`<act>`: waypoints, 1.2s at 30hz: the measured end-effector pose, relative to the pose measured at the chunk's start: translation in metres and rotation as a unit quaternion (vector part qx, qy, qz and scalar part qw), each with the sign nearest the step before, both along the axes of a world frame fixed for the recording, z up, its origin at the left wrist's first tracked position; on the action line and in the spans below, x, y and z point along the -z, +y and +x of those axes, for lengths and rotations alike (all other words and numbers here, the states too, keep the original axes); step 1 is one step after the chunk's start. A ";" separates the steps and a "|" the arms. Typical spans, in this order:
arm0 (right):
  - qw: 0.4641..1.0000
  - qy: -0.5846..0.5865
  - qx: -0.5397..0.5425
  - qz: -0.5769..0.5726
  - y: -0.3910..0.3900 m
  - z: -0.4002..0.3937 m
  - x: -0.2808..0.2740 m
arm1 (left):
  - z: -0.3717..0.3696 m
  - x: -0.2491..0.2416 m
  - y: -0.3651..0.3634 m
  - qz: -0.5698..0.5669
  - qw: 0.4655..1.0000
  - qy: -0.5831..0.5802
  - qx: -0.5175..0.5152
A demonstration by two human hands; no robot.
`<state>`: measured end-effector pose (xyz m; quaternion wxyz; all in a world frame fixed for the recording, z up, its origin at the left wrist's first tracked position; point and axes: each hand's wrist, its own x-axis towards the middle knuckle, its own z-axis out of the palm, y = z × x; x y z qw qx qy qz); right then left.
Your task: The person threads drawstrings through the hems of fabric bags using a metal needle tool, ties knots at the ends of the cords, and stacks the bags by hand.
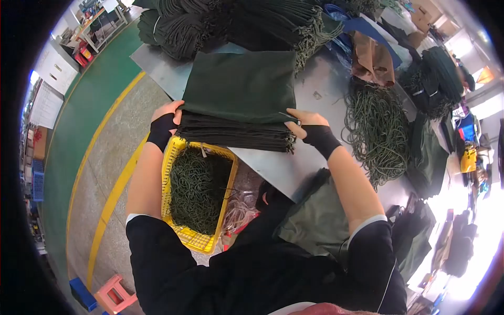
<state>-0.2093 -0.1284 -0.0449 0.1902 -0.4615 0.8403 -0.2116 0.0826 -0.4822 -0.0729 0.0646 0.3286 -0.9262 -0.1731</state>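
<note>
A dark green cloth piece (241, 84) lies flat over a stack of folded dark cloth (231, 132) on the metal table. At its near left corner, my left hand (167, 116) has its fingers closed on the edge. My right hand (310, 119) pinches the near right corner between thumb and fingers. A small, thin metal tool (290, 116) shows at the right fingertips. Both hands wear black wrist wraps that leave the fingers bare. The stack's near edge shows many layers, with cord ends at its right corner.
Below the table edge stands a yellow plastic basket (227, 210) of tangled green cords (194, 184). More cords (379, 131) hang in a heap at right, beside brown cloth (371, 59). Bundled dark cloth (184, 31) is piled at the back. A pink stool (114, 294) stands lower left.
</note>
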 end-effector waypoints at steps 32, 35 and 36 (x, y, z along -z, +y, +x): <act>0.983 0.124 0.080 0.110 -0.174 -0.091 0.096 | -0.194 0.095 -0.006 -0.140 0.987 -0.066 0.031; 0.984 0.113 0.082 0.109 -0.174 -0.094 0.097 | -0.189 0.101 -0.004 -0.141 0.988 -0.060 0.033; 0.988 0.107 0.073 0.088 -0.176 -0.096 0.099 | -0.192 0.100 -0.011 -0.142 0.987 -0.062 0.031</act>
